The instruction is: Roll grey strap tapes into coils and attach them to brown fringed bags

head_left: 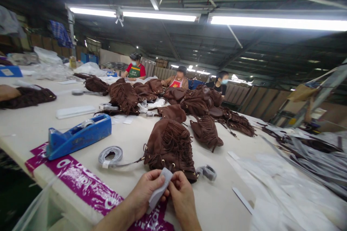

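From our head camera, we are gripping a smooth, flat grey strip [161, 192] in our left hand [150, 184] above the worktop [219, 202], while our right hand [182, 191] is curling its fingers at the strip's edge, its exact hold hidden. Just beyond, a soft brown bag [155, 140] with tangled fringe [179, 133] is sitting between grey coils [118, 155]; a scuffed blue tape dispenser [81, 138] is resting by glossy purple-and-white plastic [84, 184].
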Available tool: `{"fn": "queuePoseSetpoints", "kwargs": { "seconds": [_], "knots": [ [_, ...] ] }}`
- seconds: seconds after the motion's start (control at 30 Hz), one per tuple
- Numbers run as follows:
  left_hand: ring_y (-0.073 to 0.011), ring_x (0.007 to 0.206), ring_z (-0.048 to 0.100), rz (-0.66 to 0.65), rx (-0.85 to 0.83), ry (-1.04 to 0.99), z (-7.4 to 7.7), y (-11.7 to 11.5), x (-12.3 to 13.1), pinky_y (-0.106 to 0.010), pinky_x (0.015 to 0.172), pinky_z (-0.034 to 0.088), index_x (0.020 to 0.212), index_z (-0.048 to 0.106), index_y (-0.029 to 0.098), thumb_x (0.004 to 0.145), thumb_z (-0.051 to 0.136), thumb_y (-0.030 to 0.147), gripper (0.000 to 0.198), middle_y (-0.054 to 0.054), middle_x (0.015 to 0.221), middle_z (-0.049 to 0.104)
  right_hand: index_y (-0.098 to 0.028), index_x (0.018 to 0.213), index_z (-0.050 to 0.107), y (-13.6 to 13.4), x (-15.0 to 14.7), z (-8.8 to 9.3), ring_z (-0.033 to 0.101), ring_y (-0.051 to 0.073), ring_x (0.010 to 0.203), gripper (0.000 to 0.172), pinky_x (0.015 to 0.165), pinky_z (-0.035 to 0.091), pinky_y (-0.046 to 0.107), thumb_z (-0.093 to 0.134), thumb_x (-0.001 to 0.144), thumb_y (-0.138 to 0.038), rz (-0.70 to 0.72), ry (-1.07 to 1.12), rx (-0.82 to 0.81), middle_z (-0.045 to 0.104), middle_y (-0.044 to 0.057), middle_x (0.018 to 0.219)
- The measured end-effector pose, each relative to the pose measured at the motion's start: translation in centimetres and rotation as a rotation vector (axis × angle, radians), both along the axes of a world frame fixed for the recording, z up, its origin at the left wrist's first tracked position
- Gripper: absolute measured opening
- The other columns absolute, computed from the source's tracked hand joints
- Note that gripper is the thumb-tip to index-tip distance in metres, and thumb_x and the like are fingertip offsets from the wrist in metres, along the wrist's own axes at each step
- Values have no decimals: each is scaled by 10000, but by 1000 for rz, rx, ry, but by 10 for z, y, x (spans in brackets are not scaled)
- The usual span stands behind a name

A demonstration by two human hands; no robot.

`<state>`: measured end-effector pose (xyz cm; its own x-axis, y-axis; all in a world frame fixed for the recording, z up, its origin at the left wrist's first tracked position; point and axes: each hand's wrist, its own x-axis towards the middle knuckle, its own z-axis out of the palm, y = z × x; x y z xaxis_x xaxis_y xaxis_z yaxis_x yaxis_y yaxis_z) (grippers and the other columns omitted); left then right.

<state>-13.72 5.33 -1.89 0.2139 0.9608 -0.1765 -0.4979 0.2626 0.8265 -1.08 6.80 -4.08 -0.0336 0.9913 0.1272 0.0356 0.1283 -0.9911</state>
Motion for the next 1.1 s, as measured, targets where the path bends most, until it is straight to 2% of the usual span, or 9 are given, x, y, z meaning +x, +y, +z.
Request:
{"fn": "queuePoseSetpoints", "kwargs": {
  "seconds": [0.1, 0.23, 0.4, 0.47, 0.6, 0.7, 0.8, 0.9, 1.1],
  "knots": [
    [-93, 474, 538, 9, 40, 99, 1, -2, 5, -175, 421, 431, 1003, 648, 105, 565, 820, 567, 660, -31, 642, 661, -222, 695, 486, 4, 1, -3, 477, 132, 497, 232, 480, 373, 233, 647, 708, -388, 21, 87, -30, 553, -54, 543],
    [-109, 461, 536, 43, 54, 162, -1, -2, 10, -198, 409, 430, 1143, 613, 123, 588, 782, 594, 747, -8, 637, 651, -206, 691, 542, 3, 2, -3, 523, 147, 552, 197, 518, 412, 236, 655, 704, -367, -73, 66, 20, 596, -34, 588],
    [-121, 444, 544, 138, 44, 178, -9, 2, 15, -239, 418, 460, 1270, 461, 129, 556, 798, 541, 891, -4, 711, 654, -191, 764, 614, 1, -3, -1, 540, 153, 551, 193, 505, 425, 235, 674, 686, -358, -73, 120, -24, 631, -22, 618],
    [-139, 423, 552, 167, 57, 207, -11, 3, 16, -247, 398, 456, 1243, 415, 156, 564, 794, 516, 857, 32, 658, 614, -186, 816, 629, -1, -5, -1, 522, 141, 509, 247, 465, 403, 228, 690, 680, -383, -32, 198, -93, 631, -23, 614],
    [-157, 390, 548, 230, 78, 268, -13, 2, 16, -239, 355, 430, 1012, 362, 237, 600, 767, 476, 625, 91, 573, 534, -181, 895, 636, -5, -3, 1, 449, 105, 413, 360, 400, 328, 200, 707, 684, -464, 76, 388, -244, 565, -56, 529],
    [-136, 368, 506, 222, 124, 305, -13, 1, 17, -218, 359, 386, 879, 306, 253, 639, 734, 429, 522, 80, 547, 560, -174, 1050, 630, -5, 4, 3, 489, 115, 427, 536, 418, 356, 203, 651, 724, -598, 154, 463, -320, 574, -52, 526],
    [-117, 448, 512, 210, 219, 327, -14, 0, 17, -191, 421, 355, 811, 294, 247, 642, 744, 376, 497, 77, 550, 554, -189, 1181, 586, -2, 7, 5, 646, 172, 652, 688, 583, 482, 245, 760, 644, -582, 155, 464, -338, 705, 3, 744],
    [-105, 553, 513, 193, 267, 339, -13, -2, 19, -184, 485, 357, 795, 327, 230, 629, 757, 317, 469, 78, 622, 538, -178, 1191, 573, 0, 6, 8, 683, 220, 829, 765, 756, 509, 297, 867, 547, -468, 173, 457, -322, 738, 53, 926],
    [-139, 741, 559, 36, 279, 284, -7, -6, 10, -215, 626, 427, 884, 416, 199, 572, 780, 209, 480, 50, 784, 556, -101, 1165, 538, 3, 2, 4, 653, 207, 634, 788, 628, 489, 292, 819, 578, -545, 127, 293, -167, 692, 14, 626]
  ]
}}
